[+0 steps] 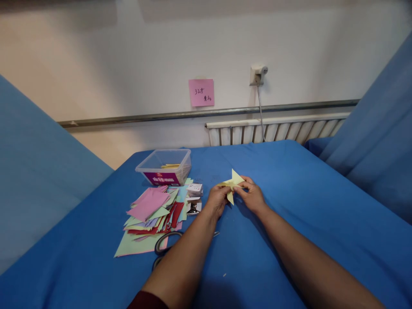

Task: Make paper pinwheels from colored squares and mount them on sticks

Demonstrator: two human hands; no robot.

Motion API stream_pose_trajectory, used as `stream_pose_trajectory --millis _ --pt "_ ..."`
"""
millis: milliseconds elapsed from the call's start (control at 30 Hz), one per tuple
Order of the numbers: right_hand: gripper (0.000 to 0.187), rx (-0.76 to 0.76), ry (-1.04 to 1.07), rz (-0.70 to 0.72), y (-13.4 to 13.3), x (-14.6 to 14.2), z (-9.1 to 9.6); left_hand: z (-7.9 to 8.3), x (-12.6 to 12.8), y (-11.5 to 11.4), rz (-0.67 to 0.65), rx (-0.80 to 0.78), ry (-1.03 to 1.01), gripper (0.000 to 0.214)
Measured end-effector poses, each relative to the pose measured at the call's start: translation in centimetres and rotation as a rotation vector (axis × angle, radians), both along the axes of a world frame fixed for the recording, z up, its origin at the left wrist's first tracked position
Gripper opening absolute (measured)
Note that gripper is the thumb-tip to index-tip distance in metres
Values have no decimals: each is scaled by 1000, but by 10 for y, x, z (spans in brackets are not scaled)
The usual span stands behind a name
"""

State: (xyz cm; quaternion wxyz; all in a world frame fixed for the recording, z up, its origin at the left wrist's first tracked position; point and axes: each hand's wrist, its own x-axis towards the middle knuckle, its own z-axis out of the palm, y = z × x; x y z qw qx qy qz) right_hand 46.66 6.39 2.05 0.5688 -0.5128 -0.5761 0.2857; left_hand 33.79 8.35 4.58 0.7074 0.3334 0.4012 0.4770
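A pale yellow paper pinwheel [237,177] with pointed blades is held up over the blue cloth, between both hands. My left hand [219,199] is closed on its left side, the fingers partly hidden. From the right, my right hand [252,195] pinches the paper near the middle, thumb in front. Left of my hands stand a small open box [193,207] of dark metallic bits and a white box [195,189]. Scissors [168,243] with black handles lie partly under my left forearm.
A stack of coloured paper [149,204] lies on the left of the blue-covered table [277,266]. Behind it stands a clear plastic tub [165,168] with yellow sticks inside. Blue curtains [41,171] hang at both sides. A radiator [277,130] runs along the wall.
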Motion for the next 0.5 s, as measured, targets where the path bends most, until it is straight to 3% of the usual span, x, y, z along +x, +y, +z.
stream_pose_trajectory --millis 233,500 --pt "23 -40 64 -80 1 0 0 -6 2 2 -9 40 68 26" --pt "18 -69 63 -8 0 4 4 -11 2 4 34 57 106 25"
